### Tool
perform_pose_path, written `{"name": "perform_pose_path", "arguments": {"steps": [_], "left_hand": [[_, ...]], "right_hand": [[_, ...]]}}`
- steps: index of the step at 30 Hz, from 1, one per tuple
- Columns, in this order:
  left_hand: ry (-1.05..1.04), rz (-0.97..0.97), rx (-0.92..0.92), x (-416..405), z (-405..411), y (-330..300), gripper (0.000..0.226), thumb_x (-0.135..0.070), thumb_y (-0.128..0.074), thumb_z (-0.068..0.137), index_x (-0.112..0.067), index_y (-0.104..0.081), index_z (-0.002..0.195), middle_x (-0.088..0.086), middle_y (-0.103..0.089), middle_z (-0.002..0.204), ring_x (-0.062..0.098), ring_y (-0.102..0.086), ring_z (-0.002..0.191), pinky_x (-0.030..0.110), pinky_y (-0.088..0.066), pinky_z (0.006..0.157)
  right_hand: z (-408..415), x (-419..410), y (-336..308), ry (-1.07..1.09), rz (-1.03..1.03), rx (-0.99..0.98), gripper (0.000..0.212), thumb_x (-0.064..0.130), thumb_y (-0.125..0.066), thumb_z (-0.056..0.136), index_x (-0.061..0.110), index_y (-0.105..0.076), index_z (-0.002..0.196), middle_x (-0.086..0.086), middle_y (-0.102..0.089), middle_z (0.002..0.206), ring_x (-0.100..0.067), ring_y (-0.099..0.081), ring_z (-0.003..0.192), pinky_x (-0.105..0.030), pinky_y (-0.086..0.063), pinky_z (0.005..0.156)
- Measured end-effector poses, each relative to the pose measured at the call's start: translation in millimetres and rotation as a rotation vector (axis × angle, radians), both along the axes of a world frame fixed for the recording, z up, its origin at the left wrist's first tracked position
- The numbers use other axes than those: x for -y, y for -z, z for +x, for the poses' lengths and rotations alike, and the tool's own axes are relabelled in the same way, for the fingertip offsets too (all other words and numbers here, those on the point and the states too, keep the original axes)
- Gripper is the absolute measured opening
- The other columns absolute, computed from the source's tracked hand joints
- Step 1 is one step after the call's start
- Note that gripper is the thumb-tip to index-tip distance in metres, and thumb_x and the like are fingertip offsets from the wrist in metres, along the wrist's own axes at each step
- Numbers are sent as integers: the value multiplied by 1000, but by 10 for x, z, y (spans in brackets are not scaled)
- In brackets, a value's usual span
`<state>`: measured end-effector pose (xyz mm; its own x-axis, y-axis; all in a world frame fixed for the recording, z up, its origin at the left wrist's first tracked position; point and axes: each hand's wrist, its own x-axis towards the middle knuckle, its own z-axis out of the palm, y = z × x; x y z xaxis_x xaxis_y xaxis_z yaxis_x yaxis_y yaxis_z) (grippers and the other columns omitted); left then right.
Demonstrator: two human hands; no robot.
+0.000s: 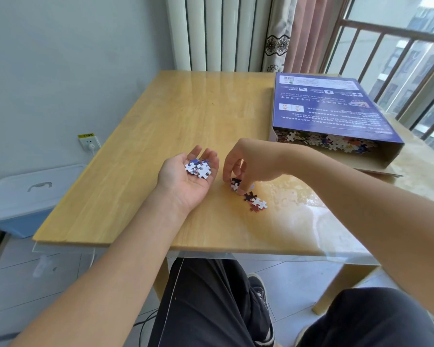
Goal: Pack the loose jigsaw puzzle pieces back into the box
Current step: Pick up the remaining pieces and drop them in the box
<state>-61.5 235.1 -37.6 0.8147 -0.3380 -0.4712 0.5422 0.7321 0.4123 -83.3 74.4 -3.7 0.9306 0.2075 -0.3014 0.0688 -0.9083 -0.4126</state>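
Head view shows the left hand (194, 175) cupped under gathered pieces (199, 168) while the right hand (246, 169) pinches loose pieces (251, 197) on the bench (161, 126); better sweep them together before carrying to the box (331, 113) at 2 o'clock.

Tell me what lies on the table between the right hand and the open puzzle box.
Nothing: in the head view, only bare table separates the right hand from the puzzle box.
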Motion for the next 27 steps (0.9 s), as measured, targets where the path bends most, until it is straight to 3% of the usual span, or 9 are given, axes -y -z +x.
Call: {"name": "perform_pose_path", "arguments": {"steps": [7,11,13,15,18,20,22,24,27], "left_hand": [[0,25,-13,36,4,26,39,-23,-29,107,0,-60,106,20,-61,96,29,-63,84,36,-55,84],[27,41,-15,113,-32,8,39,-24,-29,107,0,-59,104,20,-60,98,30,-61,88,37,-54,88],[51,36,-13,176,-74,-21,39,-24,-29,107,1,-59,102,20,-61,99,31,-61,89,40,-52,93],[49,15,-25,237,-115,-58,39,-22,-30,107,3,-59,101,21,-63,94,31,-63,88,42,-53,94],[22,-19,-48,244,-128,-65,36,-18,-31,106,4,-59,104,23,-63,97,31,-64,88,41,-55,90],[7,-22,-50,196,-123,-43,34,-16,-31,106,4,-59,105,23,-60,96,31,-62,88,39,-56,87],[-5,-27,-58,154,-119,-21,33,-15,-32,105,3,-59,106,23,-60,95,32,-62,91,38,-56,86],[-8,-47,-70,135,-114,-20,35,-16,-31,106,4,-59,106,23,-61,96,33,-63,94,39,-56,84],[-15,-62,-75,152,-109,-35,35,-16,-30,107,5,-57,104,25,-60,98,35,-63,96,40,-56,79]], "right_hand": [[-33,144,28,19,127,-2,26,9,-88,71,20,-77,91,8,-76,82,-18,-73,83,-34,-57,80],[-20,258,-139,221,614,129,21,-4,-82,75,5,-71,91,-13,-76,88,-21,-69,79,-36,-59,83],[21,196,-224,321,852,91,27,-7,-81,75,3,-68,96,-10,-73,84,-18,-69,74,-28,-60,74],[56,106,-250,308,691,134,34,2,-85,74,2,-70,104,-7,-74,91,-15,-72,73,-23,-60,70],[17,139,-245,230,282,355,35,22,-89,73,12,-74,103,1,-74,89,-20,-74,78,-34,-62,73],[-85,251,-205,201,169,293,34,27,-90,71,17,-75,100,5,-74,85,-19,-73,79,-37,-61,78],[-209,292,-84,128,11,143,41,34,-91,69,20,-75,104,9,-73,90,-12,-70,83,-30,-58,79],[-266,286,62,116,-22,112,43,37,-91,68,20,-75,104,10,-71,92,-8,-67,84,-23,-54,74],[-241,257,132,147,-15,149,41,33,-92,67,16,-75,100,4,-72,91,-14,-68,85,-27,-56,76]]}}
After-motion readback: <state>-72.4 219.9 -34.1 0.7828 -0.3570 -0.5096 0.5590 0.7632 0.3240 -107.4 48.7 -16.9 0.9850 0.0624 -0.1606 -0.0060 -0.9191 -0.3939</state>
